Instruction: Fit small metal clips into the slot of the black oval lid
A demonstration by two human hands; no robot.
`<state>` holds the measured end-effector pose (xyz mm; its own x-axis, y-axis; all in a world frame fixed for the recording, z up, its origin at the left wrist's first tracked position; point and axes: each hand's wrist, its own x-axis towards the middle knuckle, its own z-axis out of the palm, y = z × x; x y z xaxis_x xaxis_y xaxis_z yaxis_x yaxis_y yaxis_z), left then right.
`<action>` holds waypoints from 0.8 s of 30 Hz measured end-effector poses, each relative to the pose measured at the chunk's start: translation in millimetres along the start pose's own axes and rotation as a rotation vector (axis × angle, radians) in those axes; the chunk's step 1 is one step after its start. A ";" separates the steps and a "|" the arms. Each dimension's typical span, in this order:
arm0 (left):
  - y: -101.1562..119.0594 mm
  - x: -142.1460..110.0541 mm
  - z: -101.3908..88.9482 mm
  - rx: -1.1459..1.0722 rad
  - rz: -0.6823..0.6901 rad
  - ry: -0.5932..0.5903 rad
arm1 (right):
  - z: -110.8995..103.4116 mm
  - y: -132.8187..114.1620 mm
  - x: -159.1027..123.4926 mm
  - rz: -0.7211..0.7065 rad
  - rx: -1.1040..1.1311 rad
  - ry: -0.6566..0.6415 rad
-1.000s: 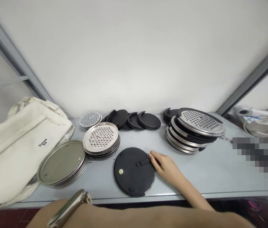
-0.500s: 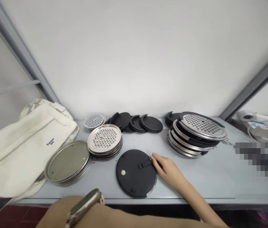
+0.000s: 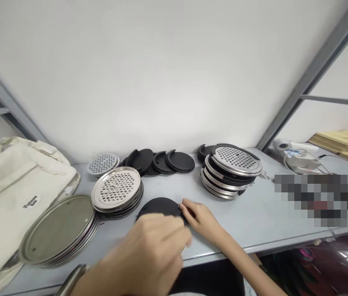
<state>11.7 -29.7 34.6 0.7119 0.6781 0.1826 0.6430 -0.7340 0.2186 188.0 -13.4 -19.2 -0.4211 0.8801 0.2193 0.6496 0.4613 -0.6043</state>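
Note:
A round black cover (image 3: 159, 204) with a metal rim lies flat on the grey table near its front edge, largely hidden by my left hand. My right hand (image 3: 201, 217) pinches at the right edge of this cover, where a small metal loop sat between the fingertips a moment ago. My left hand (image 3: 153, 248) hovers over the cover with curled fingers, somewhat blurred; what its fingers hold, if anything, is hidden. To the left stand a stack of perforated metal grater discs (image 3: 116, 187) and a stack of plain metal discs (image 3: 58, 230).
Several black covers (image 3: 181, 161) overlap along the wall, beside smaller grater discs (image 3: 102, 163). Black-backed graters (image 3: 235, 158) form a tall stack at the right. A cream bag (image 3: 10, 193) lies far left. Cables, a white device (image 3: 301, 158) and brown cardboard (image 3: 343, 142) occupy the far right.
My left hand has come up from the lower edge and over the black cover, its fingers now curled. My right hand stays at the cover's edge. The view has turned rightward.

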 end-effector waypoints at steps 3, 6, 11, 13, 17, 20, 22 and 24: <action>-9.4 -1.1 -1.8 0.032 -0.009 -0.014 | 0.6 0.8 0.2 0.017 0.041 0.005; -19.9 3.1 1.3 0.089 0.000 -0.039 | 2.5 3.2 0.7 0.029 0.050 0.003; -34.3 16.8 16.3 0.079 0.030 -0.055 | 4.4 4.7 0.2 0.049 0.035 0.019; -37.8 18.8 20.8 0.043 0.030 -0.045 | 3.9 4.0 -0.1 0.046 0.034 0.007; -40.4 16.9 23.4 -0.010 0.029 -0.026 | 3.1 3.0 0.8 0.025 0.045 -0.022; -40.4 15.2 23.2 -0.012 0.036 -0.011 | 3.6 3.0 2.2 0.031 0.035 -0.035; -40.4 15.2 23.6 -0.006 0.048 0.002 | 3.8 2.9 3.2 0.038 0.019 -0.046; -40.7 15.6 24.2 -0.003 0.051 0.015 | 3.5 2.4 4.2 0.042 0.003 -0.056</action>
<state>3.4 9.8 5.4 0.7398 0.6400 0.2076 0.6047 -0.7678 0.2117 185.5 -9.0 -22.4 -0.4283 0.8911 0.1504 0.6654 0.4236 -0.6147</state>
